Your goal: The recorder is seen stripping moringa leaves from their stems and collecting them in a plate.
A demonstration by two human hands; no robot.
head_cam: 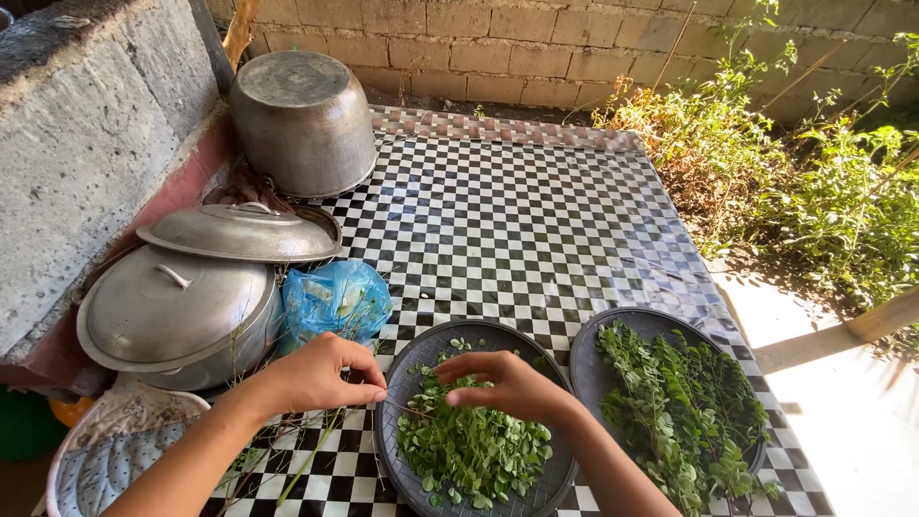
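At the lower centre of the frame, a thin stem [407,410] is pinched at one end by the left hand [321,373] and at the other by the right hand [507,383], fingertips closed on it. It is held over the dark round tray [402,383] of stripped leaves [474,450] (leafy sprigs [680,412] are heaped on a second tray [584,364] at lower right).

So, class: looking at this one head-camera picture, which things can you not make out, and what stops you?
- Stem between left hand and right hand: too thin to trace.
- Front of the dark tray of loose leaves: cut off by the bottom edge.
- Blue plastic bag: contents are only a blur through the plastic.
- Lidded metal pot: the lid hides the inside.
- Upturned pot: whatever is beneath is hidden.
- Tray of leafy sprigs: its base is covered.
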